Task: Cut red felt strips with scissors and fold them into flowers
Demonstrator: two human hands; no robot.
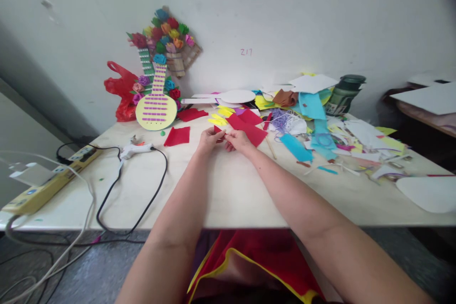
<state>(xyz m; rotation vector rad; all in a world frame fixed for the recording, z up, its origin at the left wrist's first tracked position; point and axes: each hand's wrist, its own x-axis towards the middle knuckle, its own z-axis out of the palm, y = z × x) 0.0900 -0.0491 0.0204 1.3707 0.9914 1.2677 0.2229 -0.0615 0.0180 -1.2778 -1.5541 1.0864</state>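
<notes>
My left hand (pixel 210 140) and my right hand (pixel 238 140) meet over the middle of the table, fingers closed in a pinch. Between them is a small piece of red crepe paper (pixel 217 129), mostly covered by the fingers. Just behind my right hand lies a larger sheet of red crepe paper (pixel 253 133). Small yellow paper pieces (pixel 218 119) are fanned out beyond my left hand. A red square of crepe paper (pixel 178 136) rests to the left, and a thin wooden stick (pixel 270 147) lies to the right.
A white glue gun (pixel 137 150) with a black cord and a yellow power strip (pixel 42 187) are at left. Behind stand a paper banjo (pixel 156 111) and paper flowers (pixel 167 33). Paper scraps (pixel 359 137) and a green bottle (pixel 345 95) fill the right.
</notes>
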